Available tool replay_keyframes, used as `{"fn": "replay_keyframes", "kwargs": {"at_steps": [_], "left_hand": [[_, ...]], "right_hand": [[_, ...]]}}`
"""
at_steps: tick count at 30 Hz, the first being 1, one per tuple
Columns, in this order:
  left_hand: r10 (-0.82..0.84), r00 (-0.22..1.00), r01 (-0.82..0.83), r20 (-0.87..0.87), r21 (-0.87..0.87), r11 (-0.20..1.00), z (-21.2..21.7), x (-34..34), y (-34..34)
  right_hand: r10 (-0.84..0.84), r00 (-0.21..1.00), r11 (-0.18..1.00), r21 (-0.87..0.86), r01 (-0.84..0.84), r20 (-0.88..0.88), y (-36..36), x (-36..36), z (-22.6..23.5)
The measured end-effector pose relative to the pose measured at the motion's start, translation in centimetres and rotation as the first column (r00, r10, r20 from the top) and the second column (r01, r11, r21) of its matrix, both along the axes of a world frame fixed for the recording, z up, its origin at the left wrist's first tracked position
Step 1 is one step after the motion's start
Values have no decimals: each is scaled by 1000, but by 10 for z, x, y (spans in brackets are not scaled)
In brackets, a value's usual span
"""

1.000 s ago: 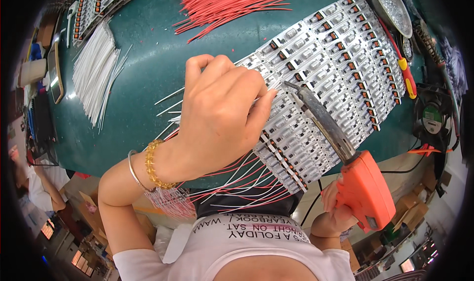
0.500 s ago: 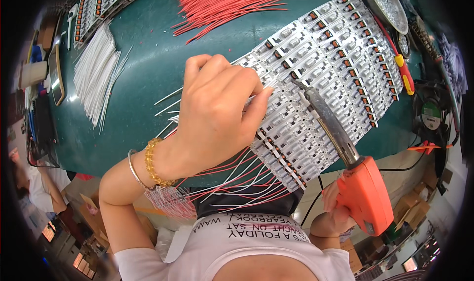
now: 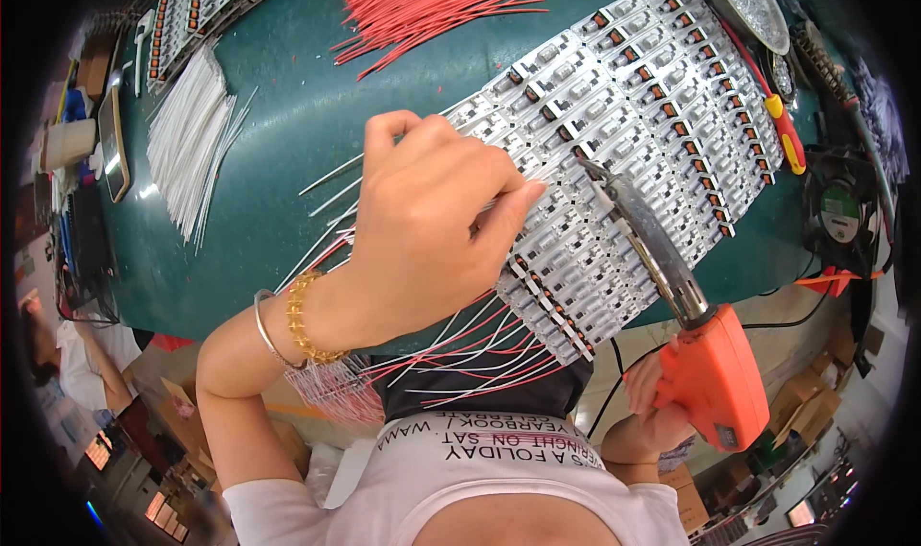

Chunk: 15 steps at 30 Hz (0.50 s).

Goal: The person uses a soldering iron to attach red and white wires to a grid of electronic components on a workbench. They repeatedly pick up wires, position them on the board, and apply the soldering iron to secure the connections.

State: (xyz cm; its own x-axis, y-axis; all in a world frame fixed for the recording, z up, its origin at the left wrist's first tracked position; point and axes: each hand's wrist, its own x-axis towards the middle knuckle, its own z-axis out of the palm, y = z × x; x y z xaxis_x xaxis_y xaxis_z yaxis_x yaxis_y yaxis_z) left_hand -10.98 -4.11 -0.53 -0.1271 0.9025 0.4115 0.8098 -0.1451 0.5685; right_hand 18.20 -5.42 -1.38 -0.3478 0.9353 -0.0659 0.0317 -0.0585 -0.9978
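Note:
My left hand hangs over a panel of small circuit boards, thumb and fingertips pinched together on thin white wires. Their loose ends stick out left of the hand, and short ends point past the fingertips onto the boards. At the lower right my right hand is wrapped round the orange grip of a soldering gun. Its dark tip rests close to the boards, just right of my left fingertips; whether it touches cannot be made out. Red and white wires trail from the panel's near-left edge.
Red wires lie in a heap at the back, with a bundle of white wires at the left. A screwdriver, a metal dish and a small fan sit at the right. A phone is on the far left.
My left hand has shifted slightly to the right along the boards, still pinching the wires. The soldering gun has moved only a little, staying close to the fingertips.

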Motion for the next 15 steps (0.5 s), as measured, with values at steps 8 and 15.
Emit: {"fn": "replay_keyframes", "kwargs": {"at_steps": [8,15], "left_hand": [[8,999,-8,-38,1,1000,-5,4,1],[16,999,-16,-51,3,1000,-4,4,1]], "right_hand": [[-34,990,998,-50,41,136,1,-4,3],[-151,971,955,281,95,184,-12,20,-28]]}}
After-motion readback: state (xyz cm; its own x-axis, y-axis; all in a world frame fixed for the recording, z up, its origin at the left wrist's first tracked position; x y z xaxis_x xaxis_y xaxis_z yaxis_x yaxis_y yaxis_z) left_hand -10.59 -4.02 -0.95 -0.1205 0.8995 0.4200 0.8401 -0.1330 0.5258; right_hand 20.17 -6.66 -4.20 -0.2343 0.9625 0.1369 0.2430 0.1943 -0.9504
